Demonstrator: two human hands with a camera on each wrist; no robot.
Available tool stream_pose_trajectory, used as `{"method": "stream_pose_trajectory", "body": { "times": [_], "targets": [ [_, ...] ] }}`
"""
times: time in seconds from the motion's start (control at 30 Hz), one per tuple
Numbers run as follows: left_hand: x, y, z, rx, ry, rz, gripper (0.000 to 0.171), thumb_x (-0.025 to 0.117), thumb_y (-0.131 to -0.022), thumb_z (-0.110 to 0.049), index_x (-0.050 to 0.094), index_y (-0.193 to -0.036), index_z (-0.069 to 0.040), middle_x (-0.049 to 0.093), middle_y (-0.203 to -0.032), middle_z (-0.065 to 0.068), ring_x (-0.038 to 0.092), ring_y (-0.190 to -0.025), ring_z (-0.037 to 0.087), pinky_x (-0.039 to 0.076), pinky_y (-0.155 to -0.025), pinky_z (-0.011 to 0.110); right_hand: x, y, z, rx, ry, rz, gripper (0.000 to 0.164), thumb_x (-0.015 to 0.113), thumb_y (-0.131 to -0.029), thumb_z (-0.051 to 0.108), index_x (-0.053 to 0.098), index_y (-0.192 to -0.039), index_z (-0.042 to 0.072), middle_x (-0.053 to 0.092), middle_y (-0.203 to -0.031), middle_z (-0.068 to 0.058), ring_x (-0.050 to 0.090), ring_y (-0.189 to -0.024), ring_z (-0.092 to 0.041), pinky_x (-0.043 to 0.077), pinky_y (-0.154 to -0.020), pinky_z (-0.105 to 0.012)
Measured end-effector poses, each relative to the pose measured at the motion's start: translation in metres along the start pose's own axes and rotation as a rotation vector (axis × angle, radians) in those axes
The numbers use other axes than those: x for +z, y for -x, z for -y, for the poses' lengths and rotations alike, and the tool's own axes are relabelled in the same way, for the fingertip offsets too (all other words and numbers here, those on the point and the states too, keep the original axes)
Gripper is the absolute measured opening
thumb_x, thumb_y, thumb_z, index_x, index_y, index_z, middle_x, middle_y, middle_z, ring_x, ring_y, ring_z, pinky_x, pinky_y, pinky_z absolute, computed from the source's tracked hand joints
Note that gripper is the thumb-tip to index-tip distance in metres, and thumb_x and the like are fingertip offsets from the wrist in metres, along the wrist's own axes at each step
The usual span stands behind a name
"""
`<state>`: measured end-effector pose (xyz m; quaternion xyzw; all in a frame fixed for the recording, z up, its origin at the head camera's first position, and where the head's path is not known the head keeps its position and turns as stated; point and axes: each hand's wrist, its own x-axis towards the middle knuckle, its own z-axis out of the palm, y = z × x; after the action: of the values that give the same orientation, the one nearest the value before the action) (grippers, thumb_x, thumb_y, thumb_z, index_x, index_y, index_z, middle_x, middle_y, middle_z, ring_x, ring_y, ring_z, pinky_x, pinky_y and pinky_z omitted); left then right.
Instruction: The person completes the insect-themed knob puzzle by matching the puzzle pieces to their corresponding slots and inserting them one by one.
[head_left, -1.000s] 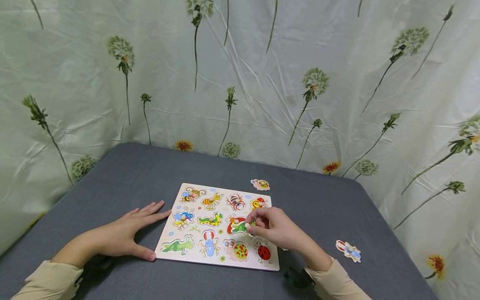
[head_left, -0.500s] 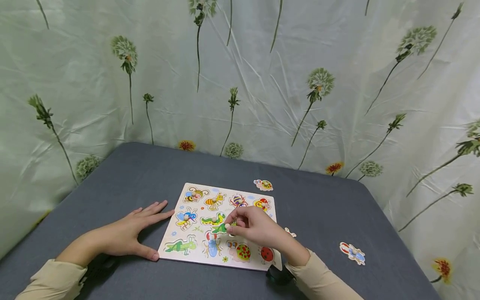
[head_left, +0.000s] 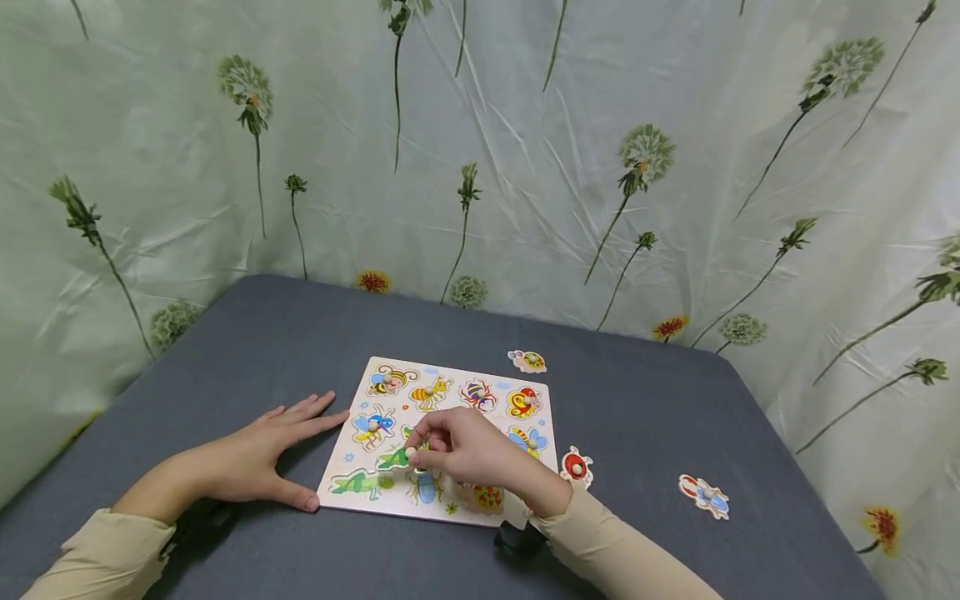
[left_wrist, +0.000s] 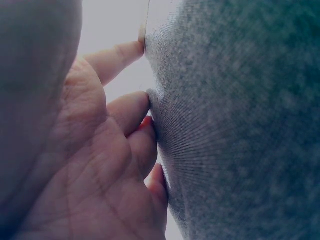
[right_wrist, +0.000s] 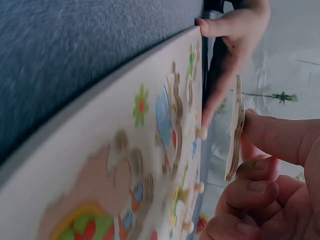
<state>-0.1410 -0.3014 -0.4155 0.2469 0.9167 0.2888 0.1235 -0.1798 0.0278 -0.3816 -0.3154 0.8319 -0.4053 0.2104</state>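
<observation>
A wooden peg puzzle board (head_left: pixel 397 505) printed with insects lies on the table. My right hand (head_left: pixel 471 450) pinches a green grasshopper puzzle piece (head_left: pixel 392 459) by its knob, above the board's lower left part. In the right wrist view the piece (right_wrist: pixel 235 137) is edge-on and apart from the board. Close to it on the board is a green grasshopper recess (head_left: pixel 352 484). My left hand (head_left: pixel 251 457) rests on the table with fingers spread, thumb and a fingertip at the board's left edge. Its fingertips touch the cloth in the left wrist view.
A ladybug piece (head_left: pixel 577 468) lies right beside the board, partly behind the right forearm. Further right is a blue stag beetle piece (head_left: pixel 705 497). A snail piece (head_left: pixel 528 362) lies beyond the board's back edge. Knobbed insect pieces fill several upper recesses.
My right hand has moved left across the board with the grasshopper piece, from the right-middle area to the lower left. The ladybug piece has come into view. My left hand stays in place.
</observation>
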Motion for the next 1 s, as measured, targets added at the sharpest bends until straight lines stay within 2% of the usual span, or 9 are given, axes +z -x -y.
{"method": "stream_pose_trajectory", "body": {
  "times": [0.13, 0.47, 0.7, 1.0],
  "targets": [
    [-0.001, 0.000, 0.000, -0.006, 0.002, 0.000, 0.111, 0.090, -0.076, -0.062, 0.041, -0.167, -0.025, 0.020, -0.178, 0.023, 0.018, -0.161, 0.058, 0.013, -0.120, 0.083, 0.008, -0.006, 0.002, -0.014, 0.026, 0.013, 0.008, 0.079, -0.098, 0.015, 0.078, -0.102, 0.008, 0.043, -0.064, 0.009, 0.037, -0.058, -0.002, 0.033, -0.061, -0.017],
    [-0.002, 0.000, 0.003, -0.012, 0.007, -0.001, 0.110, 0.088, -0.076, -0.066, 0.039, -0.168, -0.030, 0.018, -0.179, 0.021, 0.016, -0.161, 0.058, 0.012, -0.120, 0.084, 0.019, -0.015, 0.005, 0.009, 0.073, 0.020, 0.004, 0.081, -0.097, 0.018, 0.079, -0.098, 0.014, 0.044, -0.061, 0.011, 0.038, -0.055, -0.001, 0.033, -0.060, -0.016],
    [-0.001, 0.000, 0.002, -0.012, -0.003, -0.004, 0.110, 0.089, -0.076, -0.065, 0.040, -0.168, -0.029, 0.020, -0.179, 0.022, 0.018, -0.161, 0.058, 0.013, -0.120, 0.083, 0.025, -0.019, 0.008, 0.024, 0.041, 0.052, 0.005, 0.081, -0.096, 0.014, 0.079, -0.099, 0.010, 0.047, -0.061, 0.011, 0.038, -0.053, -0.001, 0.032, -0.058, -0.016],
    [-0.001, 0.000, 0.000, 0.005, -0.002, -0.002, 0.110, 0.091, -0.077, -0.059, 0.040, -0.168, -0.024, 0.020, -0.178, 0.024, 0.019, -0.160, 0.060, 0.014, -0.119, 0.084, 0.034, -0.025, 0.012, 0.041, 0.057, 0.070, 0.008, 0.082, -0.096, 0.016, 0.076, -0.092, 0.019, 0.047, -0.060, 0.011, 0.039, -0.052, 0.000, 0.030, -0.055, -0.016]
  ]
}}
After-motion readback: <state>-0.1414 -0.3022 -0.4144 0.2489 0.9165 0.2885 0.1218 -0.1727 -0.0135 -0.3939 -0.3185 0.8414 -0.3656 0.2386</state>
